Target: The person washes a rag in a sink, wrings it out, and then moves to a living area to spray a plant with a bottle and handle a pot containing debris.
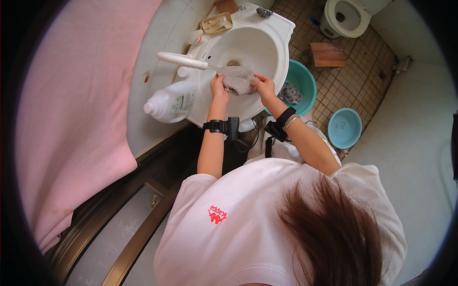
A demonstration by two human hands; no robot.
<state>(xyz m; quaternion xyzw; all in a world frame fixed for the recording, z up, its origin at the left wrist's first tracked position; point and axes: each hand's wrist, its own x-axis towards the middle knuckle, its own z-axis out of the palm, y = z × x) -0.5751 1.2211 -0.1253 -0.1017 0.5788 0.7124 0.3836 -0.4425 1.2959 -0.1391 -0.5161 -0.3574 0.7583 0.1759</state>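
Note:
A wet greyish cloth [239, 79] is stretched between my two hands over the white washbasin [271, 46]. My left hand [219, 88] has its fingers closed on the cloth's left edge, just below the spout. At the right edge, my right hand [263, 86] pinches the cloth between thumb and fingers. The white faucet [181, 60] reaches in from the left, and water runs from its tip onto the cloth. Part of the basin's drain [233, 63] shows behind the cloth.
Left of the basin stands a white detergent jug [174, 101]. A soap dish [217, 24] sits on the rim. Below right are a teal basin [309, 86] with grey cloth, a blue basin [344, 127], a wooden board [329, 55] and a toilet [348, 19]. A pink curtain [81, 119] hangs left.

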